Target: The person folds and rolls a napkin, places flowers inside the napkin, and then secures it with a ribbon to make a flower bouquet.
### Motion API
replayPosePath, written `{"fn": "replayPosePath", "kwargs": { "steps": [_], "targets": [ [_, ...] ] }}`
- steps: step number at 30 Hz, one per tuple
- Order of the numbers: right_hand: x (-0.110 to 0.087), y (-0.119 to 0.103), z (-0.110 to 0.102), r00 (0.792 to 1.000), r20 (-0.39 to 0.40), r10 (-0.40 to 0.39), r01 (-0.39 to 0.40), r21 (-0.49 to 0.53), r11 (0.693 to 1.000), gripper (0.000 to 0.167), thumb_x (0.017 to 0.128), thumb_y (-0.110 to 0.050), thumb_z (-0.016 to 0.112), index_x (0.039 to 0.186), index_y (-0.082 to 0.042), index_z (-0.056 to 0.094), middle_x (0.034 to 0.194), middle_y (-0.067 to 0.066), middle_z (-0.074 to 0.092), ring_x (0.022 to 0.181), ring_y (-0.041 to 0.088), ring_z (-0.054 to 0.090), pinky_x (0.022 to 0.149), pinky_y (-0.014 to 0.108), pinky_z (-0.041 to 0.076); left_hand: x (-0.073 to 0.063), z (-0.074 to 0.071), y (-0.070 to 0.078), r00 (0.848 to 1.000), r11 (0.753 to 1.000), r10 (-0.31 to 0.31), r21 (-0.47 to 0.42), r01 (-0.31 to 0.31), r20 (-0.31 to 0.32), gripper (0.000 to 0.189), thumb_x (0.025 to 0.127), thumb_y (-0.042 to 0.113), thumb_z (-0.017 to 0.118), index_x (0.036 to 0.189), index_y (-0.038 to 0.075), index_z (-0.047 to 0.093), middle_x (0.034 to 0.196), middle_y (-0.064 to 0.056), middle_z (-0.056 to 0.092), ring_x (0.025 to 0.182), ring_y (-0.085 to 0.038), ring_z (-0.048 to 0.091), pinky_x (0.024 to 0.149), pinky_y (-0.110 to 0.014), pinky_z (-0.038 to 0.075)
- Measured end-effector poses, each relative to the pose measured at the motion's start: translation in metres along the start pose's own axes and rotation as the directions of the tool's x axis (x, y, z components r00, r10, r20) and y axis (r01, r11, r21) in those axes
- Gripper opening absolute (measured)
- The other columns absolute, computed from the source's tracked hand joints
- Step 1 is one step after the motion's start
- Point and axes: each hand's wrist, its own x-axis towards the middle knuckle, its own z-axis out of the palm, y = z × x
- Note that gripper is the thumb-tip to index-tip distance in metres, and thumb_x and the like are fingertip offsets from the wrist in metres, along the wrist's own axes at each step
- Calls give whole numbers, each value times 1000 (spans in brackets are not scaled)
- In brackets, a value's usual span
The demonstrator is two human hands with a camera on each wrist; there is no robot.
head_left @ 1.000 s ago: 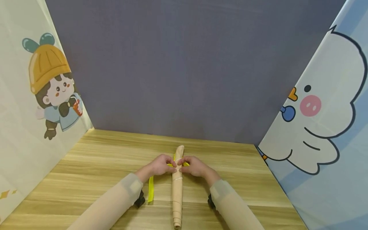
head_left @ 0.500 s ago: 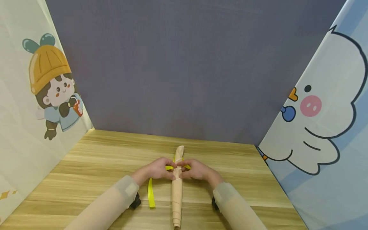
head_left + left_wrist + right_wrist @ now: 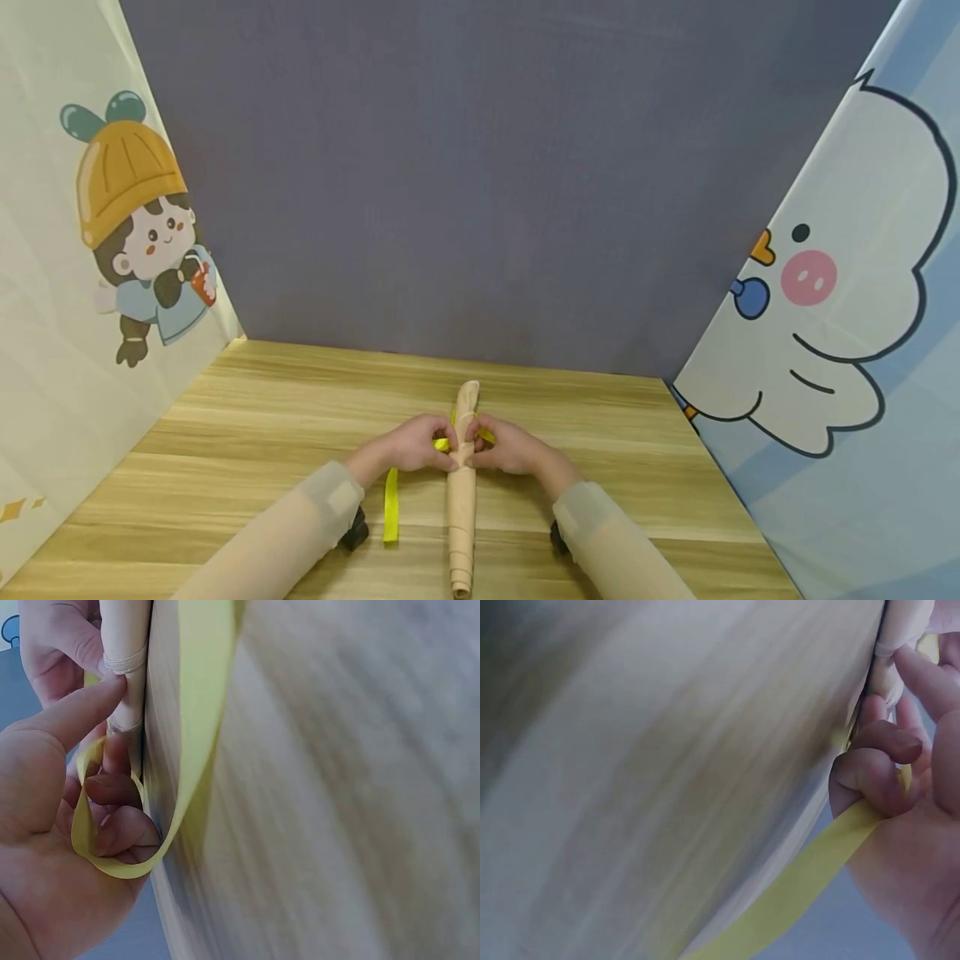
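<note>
A long beige roll of sheet material lies lengthwise on the wooden table, with thin pale bands round its middle. From the left, my left hand touches the roll with its thumb tip at one band. A yellow ribbon loops round that hand's curled fingers, and its tail hangs at the left. Opposite, my right hand has its thumb against the roll. Its lower fingers curl over the ribbon, which trails down past the palm. Where the ribbon passes behind the roll is hidden.
The wooden table ends at a grey panel behind. White printed panels with cartoon figures stand at the left and right. A dark wrist device sits under the left cuff.
Both hands have shifted slightly toward me along the roll, and their fingers have moved around its middle. The ribbon's left tail has swung a little. The roll stays in place.
</note>
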Motion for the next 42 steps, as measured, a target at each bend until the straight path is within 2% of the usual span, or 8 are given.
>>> {"fn": "replayPosePath", "kwargs": {
  "steps": [3,11,17,22,25,31,36,42],
  "targets": [
    [-1,0,0,1000,-5,-6,6,-11,1000,27,99,-18,83,115,-11,62,101,3,64,87,13,56,78,27,47,-1,0,0,1000,1000,9,6,-9,11,22,91,17,91,100,11,72,104,1,71,99,-17,57,95,-40,46],
    [-3,0,2,1000,14,12,-12,-43,999,7,102,-24,79,103,-18,77,93,-8,70,82,8,56,74,25,47,-4,1,2,1000,1000,-2,-4,2,16,16,92,17,90,100,12,76,101,4,73,100,-15,58,102,-44,47],
    [-8,1,1,999,38,9,-9,-12,1000,16,98,-24,79,111,-14,77,94,-5,67,79,8,56,71,25,48,-8,-3,3,999,999,33,1,-33,36,12,93,13,84,105,10,82,107,1,79,101,-13,60,97,-35,52],
    [-14,0,1,998,54,26,-27,4,1000,31,93,-26,83,121,-14,76,96,-4,67,82,8,56,74,26,48,-14,-4,5,998,1000,29,-10,-29,53,25,92,23,87,113,12,83,118,-1,79,108,-16,62,96,-36,52],
    [-19,-2,1,998,50,43,-44,22,999,35,92,-27,85,124,-15,75,94,-4,66,79,9,56,71,25,47,-18,-2,8,999,999,12,-39,-10,52,35,90,28,91,118,10,81,120,-2,77,103,-18,61,90,-34,51],
    [-25,-8,5,998,45,41,-42,27,999,46,90,-24,87,130,-9,71,93,-3,68,76,8,58,67,23,48,-26,5,15,998,998,26,-56,-23,50,41,92,18,89,124,-1,75,110,-8,74,91,-16,61,78,-26,51],
    [-28,-13,10,998,45,47,-47,6,999,52,92,-25,87,135,-6,66,91,-4,67,73,8,58,66,23,48,-31,8,20,999,999,47,-7,-47,10,43,91,16,89,125,-5,74,118,-12,76,100,-20,62,86,-28,51],
    [-32,-15,14,997,27,70,-69,-30,997,51,94,-28,86,137,-7,65,89,-4,65,71,9,57,65,24,47,-34,11,23,999,1000,24,3,-24,-23,38,90,15,91,120,1,73,123,-12,74,106,-22,62,95,-38,53]
  ]
}}
